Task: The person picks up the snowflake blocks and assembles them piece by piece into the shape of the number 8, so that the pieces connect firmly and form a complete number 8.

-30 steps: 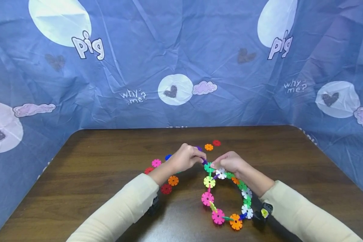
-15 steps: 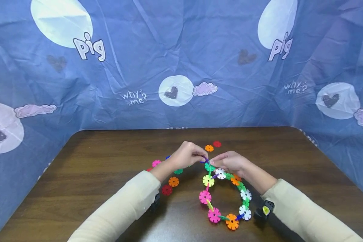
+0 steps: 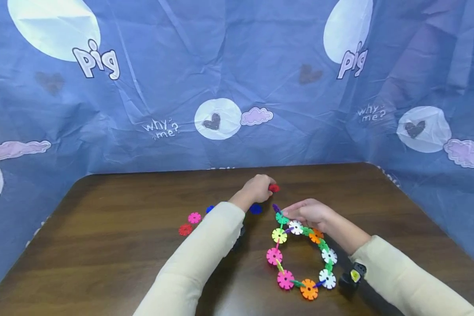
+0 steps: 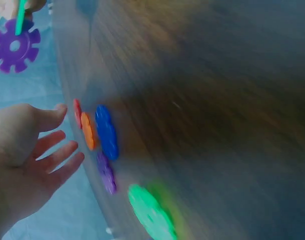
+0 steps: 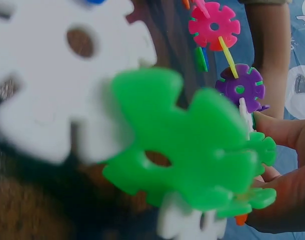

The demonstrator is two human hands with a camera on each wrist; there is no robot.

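A ring of slotted snowflake discs in pink, orange, white, green and yellow hangs together at the right in the head view. My right hand (image 3: 311, 211) pinches it at its top by a green disc (image 3: 282, 218), from which a purple disc (image 3: 276, 208) sticks up. My left hand (image 3: 258, 188) is at the back, close to a loose red disc (image 3: 274, 188). In the left wrist view its fingers are spread, with nothing between them, near the red disc and an orange disc (image 4: 88, 131). A white disc and a green disc (image 5: 177, 145) fill the right wrist view.
A blue disc (image 3: 256, 209) lies just in front of my left hand. Further left are a pink disc (image 3: 195, 217), a red one and another blue one, partly behind the sleeve. A printed blue cloth (image 3: 229, 153) stands behind the wooden table (image 3: 122, 245).
My left hand has left the purple disc on the ring and moved back toward the loose discs. The right hand keeps its pinch on the ring. The head view has turned slightly right.
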